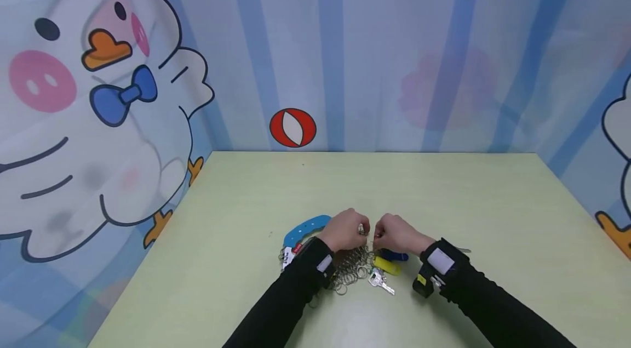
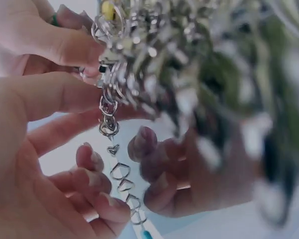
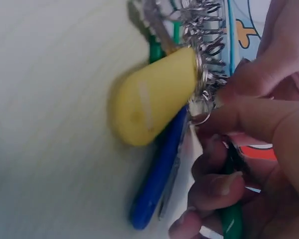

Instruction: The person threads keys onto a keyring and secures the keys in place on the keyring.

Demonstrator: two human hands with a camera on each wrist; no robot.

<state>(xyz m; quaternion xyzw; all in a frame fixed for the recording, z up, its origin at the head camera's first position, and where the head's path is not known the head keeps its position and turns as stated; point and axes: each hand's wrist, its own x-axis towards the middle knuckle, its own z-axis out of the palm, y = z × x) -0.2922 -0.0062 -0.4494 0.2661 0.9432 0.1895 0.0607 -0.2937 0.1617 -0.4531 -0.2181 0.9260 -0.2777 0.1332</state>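
Nearest you on the surface (image 1: 231, 200) lies one silver key (image 1: 378, 278), just beside a tangle of metal rings (image 1: 351, 271), too overlapped to count. Beyond the key sit one yellow fob (image 1: 386, 266) and one blue bar (image 1: 395, 256). Your two hands come close together over the tangle, a narrow gap between them: your left hand (image 1: 342, 230) pinches the rings between thumb and finger; your right hand (image 1: 398, 233) has its fingers curled round one green piece (image 3: 232, 219), its fingertips at a ring. Only the wrist views show you that green piece; the left one also reveals a row of at least five small links below the pinch. Farther back, past your left wrist, curves one blue band (image 1: 305, 229), and one red-and-white ball (image 1: 293, 127) is printed on the backdrop (image 1: 374, 63).
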